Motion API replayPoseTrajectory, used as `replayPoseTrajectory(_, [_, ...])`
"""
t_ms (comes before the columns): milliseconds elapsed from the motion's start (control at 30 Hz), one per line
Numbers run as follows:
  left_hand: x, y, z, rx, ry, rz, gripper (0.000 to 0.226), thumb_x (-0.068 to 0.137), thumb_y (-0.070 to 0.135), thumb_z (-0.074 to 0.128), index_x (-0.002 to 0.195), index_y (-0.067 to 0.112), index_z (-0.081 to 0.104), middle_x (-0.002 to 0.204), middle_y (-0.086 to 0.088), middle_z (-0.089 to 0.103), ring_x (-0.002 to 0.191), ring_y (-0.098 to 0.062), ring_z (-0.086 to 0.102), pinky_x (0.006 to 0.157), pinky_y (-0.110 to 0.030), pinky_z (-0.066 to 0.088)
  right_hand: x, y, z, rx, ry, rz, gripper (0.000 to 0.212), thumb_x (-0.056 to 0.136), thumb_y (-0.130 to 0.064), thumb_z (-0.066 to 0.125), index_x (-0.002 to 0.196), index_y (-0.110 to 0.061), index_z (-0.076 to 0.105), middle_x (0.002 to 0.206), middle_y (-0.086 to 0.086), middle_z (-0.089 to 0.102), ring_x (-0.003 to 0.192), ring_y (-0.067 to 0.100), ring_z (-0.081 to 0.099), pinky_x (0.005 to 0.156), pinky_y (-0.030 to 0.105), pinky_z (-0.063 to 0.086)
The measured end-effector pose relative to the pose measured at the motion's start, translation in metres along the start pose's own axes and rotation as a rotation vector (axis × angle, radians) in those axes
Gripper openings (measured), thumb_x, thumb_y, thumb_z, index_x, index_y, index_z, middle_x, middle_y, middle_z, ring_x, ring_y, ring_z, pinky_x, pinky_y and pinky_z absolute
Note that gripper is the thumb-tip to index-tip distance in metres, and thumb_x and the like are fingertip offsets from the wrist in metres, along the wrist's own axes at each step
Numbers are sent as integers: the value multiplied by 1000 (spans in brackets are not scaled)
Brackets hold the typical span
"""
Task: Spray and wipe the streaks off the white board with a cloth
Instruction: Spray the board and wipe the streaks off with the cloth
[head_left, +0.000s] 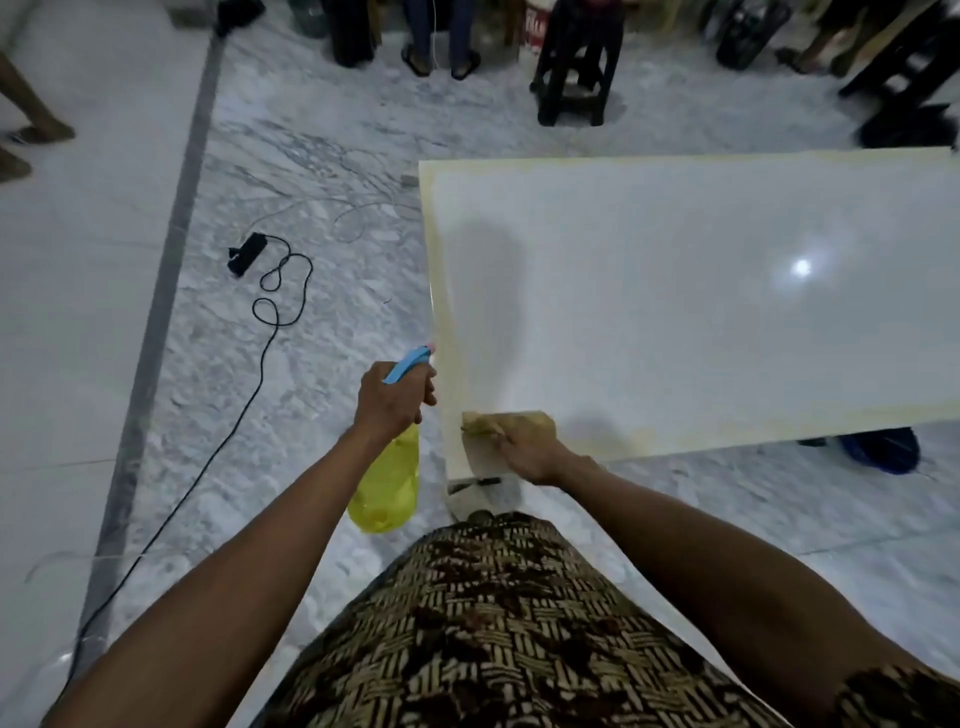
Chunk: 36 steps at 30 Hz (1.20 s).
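Note:
The white board (675, 291) lies flat and raised above the floor, with yellowish edges and a bright light glare on its right half. My left hand (392, 397) grips a yellow spray bottle (387, 488) with a blue nozzle, held just off the board's near left edge, nozzle toward the board. My right hand (530, 449) presses a yellowish cloth (506, 423) onto the board's near left corner.
A black power strip (245, 253) and its long cable (270, 312) trail over the marbled floor on the left. Black stools (576, 67) and several people's legs stand along the far side. A blue object (878, 449) sits under the board's near edge.

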<state>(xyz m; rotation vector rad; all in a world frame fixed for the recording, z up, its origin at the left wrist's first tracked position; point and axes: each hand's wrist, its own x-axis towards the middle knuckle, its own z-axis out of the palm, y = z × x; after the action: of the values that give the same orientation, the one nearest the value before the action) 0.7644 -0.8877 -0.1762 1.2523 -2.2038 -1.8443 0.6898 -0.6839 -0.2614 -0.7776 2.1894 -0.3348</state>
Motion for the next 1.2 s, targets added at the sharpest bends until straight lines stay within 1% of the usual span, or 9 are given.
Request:
replayPoseTrajectory(133, [-31, 12, -12, 26, -7, 136, 25, 98, 22, 60, 79, 13, 74, 74, -11, 74, 78, -36, 75, 52, -30, 51, -27, -43, -46, 668, 232, 131, 42, 103, -43, 44, 106, -9, 68, 105, 11, 68, 92, 23, 62, 87, 38, 47])
replayPoseTrajectory(200, [-39, 21, -18, 37, -14, 154, 24, 99, 21, 59, 83, 11, 74, 78, -13, 75, 74, -29, 73, 50, -27, 50, -38, -62, -64, 863, 391, 64, 36, 104, -39, 41, 92, -15, 66, 96, 8, 66, 85, 21, 61, 82, 39, 48])
replayPoseTrajectory(367, [-62, 38, -47, -31, 27, 194, 23, 93, 22, 63, 85, 7, 78, 74, -12, 76, 78, -33, 77, 52, -30, 52, -43, -110, -91, 1417, 400, -117, 52, 106, -47, 27, 120, -15, 66, 114, 8, 72, 102, 25, 69, 86, 40, 57])
replayPoseTrajectory(433, [-69, 45, -60, -34, 41, 207, 27, 87, 28, 65, 82, 5, 79, 71, -11, 77, 75, -34, 76, 54, -32, 53, -43, -128, -96, 1499, 353, -129, 57, 102, -55, 31, 127, -15, 63, 123, 11, 69, 114, 30, 65, 95, 46, 54])
replayPoseTrajectory(533, [-75, 53, -76, -34, 92, 235, 41, 72, 38, 62, 88, 6, 82, 71, -16, 77, 62, -29, 69, 60, -39, 56, -42, -151, -99, 1580, 289, -99, 59, 97, -63, 37, 123, -17, 64, 119, 8, 70, 112, 26, 66, 91, 42, 56])
replayPoseTrajectory(800, [-65, 62, -108, -17, 154, 149, 56, 64, 57, 68, 75, 2, 76, 57, -9, 67, 52, -24, 59, 57, -35, 52, -26, -202, -123, 1529, 188, -184, 70, 95, -70, 37, 126, -14, 64, 119, 13, 72, 109, 29, 69, 99, 48, 53])
replayPoseTrajectory(900, [-50, 67, -117, 2, 151, 144, 60, 69, 60, 66, 74, 1, 76, 64, -13, 75, 49, -23, 62, 58, -38, 58, -8, -212, -132, 1527, 163, -167, 71, 93, -71, 41, 126, -13, 64, 119, 13, 71, 111, 29, 68, 101, 48, 52])
replayPoseTrajectory(1067, [-21, 81, -127, -7, 159, 152, 66, 66, 55, 58, 98, 0, 75, 85, -14, 79, 43, -11, 64, 44, -21, 47, 30, -217, -141, 1469, 208, -131, 64, 94, -63, 48, 131, -11, 58, 129, 10, 65, 117, 26, 64, 105, 43, 50])
replayPoseTrajectory(1200, [24, 94, -134, -49, 119, 120, 43, 79, 37, 65, 100, 2, 75, 81, -13, 80, 56, -16, 69, 43, -20, 46, 79, -205, -147, 1486, 192, -59, 58, 94, -57, 53, 128, -11, 62, 122, 12, 70, 110, 28, 68, 94, 45, 57])
